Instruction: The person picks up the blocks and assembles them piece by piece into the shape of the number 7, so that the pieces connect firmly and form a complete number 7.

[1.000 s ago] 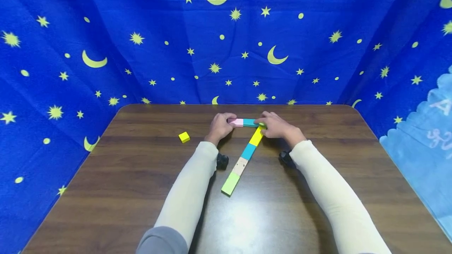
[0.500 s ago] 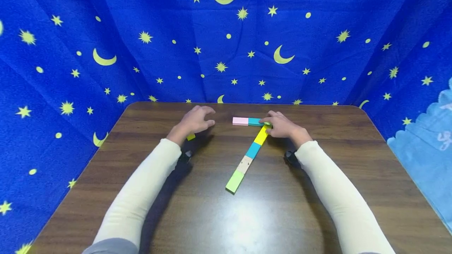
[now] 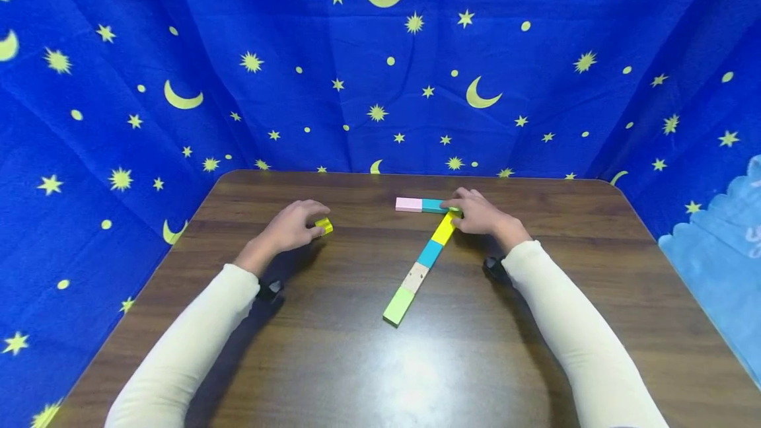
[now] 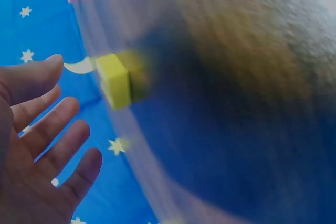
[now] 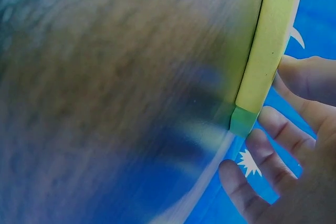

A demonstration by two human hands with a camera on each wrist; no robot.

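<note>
A lone yellow block (image 3: 324, 225) lies on the table at the left, with my left hand (image 3: 294, 226) right beside it. The left wrist view shows that hand's thumb and fingers spread, with a gap to the yellow block (image 4: 114, 81). My right hand (image 3: 478, 213) rests at the corner where two rows of blocks meet. Its fingertips touch the corner by a green block (image 5: 243, 121), and its thumb lies along a yellow block (image 5: 268, 45). The slanting row has yellow (image 3: 444, 228), blue (image 3: 430, 253), speckled beige (image 3: 415, 277) and light green (image 3: 399, 306) blocks.
The back row holds a pink block (image 3: 409, 204) and a teal block (image 3: 434, 205). They lie on a brown wooden table (image 3: 333, 349). Behind it hangs a blue curtain (image 3: 333, 38) with moons and stars.
My left hand has let go of the pink block's end and moved left to the lone yellow block. The right hand stays at the corner. The head view has shifted slightly.
</note>
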